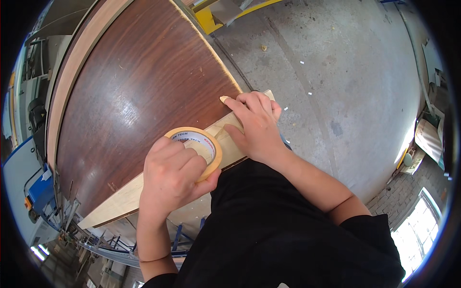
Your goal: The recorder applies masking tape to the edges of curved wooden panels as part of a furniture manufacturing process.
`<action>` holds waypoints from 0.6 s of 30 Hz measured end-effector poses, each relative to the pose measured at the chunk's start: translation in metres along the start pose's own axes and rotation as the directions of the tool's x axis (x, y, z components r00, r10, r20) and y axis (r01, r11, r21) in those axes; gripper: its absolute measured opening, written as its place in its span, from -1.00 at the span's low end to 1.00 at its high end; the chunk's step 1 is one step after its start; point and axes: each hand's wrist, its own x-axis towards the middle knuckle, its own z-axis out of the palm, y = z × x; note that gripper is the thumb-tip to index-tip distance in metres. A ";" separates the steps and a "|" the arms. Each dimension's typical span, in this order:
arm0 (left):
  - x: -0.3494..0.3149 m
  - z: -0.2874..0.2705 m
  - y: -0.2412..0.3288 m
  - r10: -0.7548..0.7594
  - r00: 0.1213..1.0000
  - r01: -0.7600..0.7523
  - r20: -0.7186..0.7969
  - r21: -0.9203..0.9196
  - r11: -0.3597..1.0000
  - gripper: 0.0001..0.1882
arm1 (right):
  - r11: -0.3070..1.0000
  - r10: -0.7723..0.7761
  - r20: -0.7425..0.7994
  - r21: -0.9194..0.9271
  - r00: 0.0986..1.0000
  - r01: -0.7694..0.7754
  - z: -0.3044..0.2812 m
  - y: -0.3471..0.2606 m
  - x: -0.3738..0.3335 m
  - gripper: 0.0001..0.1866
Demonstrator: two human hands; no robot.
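Observation:
My left hand [174, 173] is closed around a roll of tan masking tape [217, 157], fingers hooked into its core and thumb below. The roll is tilted over a pale wooden strip [117, 204] along the near edge of a dark brown wood-grain panel [153, 72]. At the strip's right end, by the panel's corner, my right hand [259, 122] grips the strip. Its thumb lies on the strip and several fingers curl over the far side. Something pale yellow, perhaps tape, covers its index fingertip, which rests on the brown panel. Whether tape runs between my hands is unclear.
A long curved wooden edge [79, 60] borders the panel on the left. Past the panel's right edge lies a grey concrete floor [345, 91] with small white scraps. A yellow frame [207, 20] stands at the top. Blue metal supports [178, 236] show underneath.

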 end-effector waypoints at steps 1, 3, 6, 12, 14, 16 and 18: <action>-0.001 0.000 0.001 -0.001 1.000 0.001 -0.001 -0.001 1.000 -0.69 | 1.000 0.000 0.017 0.010 1.000 0.000 0.000 0.000 -0.001 -0.39; -0.003 0.001 0.003 -0.001 1.000 0.001 -0.001 -0.002 1.000 -0.68 | 1.000 0.003 0.015 -0.001 1.000 -0.003 0.000 -0.001 -0.001 -0.38; -0.005 0.004 0.005 -0.020 1.000 0.020 0.000 0.039 0.999 -0.69 | 1.000 0.014 0.003 -0.009 1.000 -0.014 0.001 -0.003 0.001 -0.38; -0.004 0.007 0.007 -0.070 0.995 0.076 -0.069 0.084 0.994 -0.66 | 0.999 0.045 -0.026 0.000 0.999 -0.045 0.005 -0.006 0.002 -0.41; -0.006 0.005 0.008 -0.051 0.996 0.057 -0.068 0.090 0.994 -0.68 | 0.999 0.048 -0.032 0.000 0.998 -0.048 0.007 -0.005 0.002 -0.44; -0.009 0.005 0.008 -0.030 0.997 0.036 -0.067 0.096 0.995 -0.69 | 0.998 0.060 -0.060 0.003 0.996 -0.060 0.009 -0.005 0.002 -0.49; -0.016 0.007 0.009 0.027 0.999 -0.022 -0.040 0.106 0.994 -0.68 | 0.997 0.076 -0.071 -0.001 0.995 -0.077 0.010 -0.007 0.002 -0.51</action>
